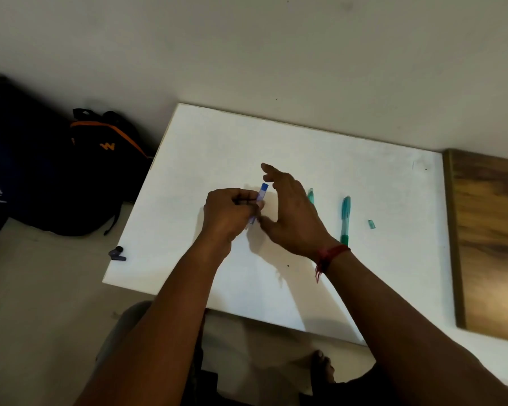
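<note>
My left hand grips a blue pen barrel over the middle of the white board; a thin dark refill also lies between its fingers. My right hand hovers just right of the barrel with its fingers spread and relaxed, holding nothing. A red thread is tied round my right wrist. A teal pen lies on the board to the right. Another teal pen part pokes out from behind my right hand. A small teal cap piece lies further right.
A dark backpack with orange trim sits on the floor to the left. A small dark cap lies at the board's left edge. A wooden panel borders the board on the right. My knees and a foot are below the board's near edge.
</note>
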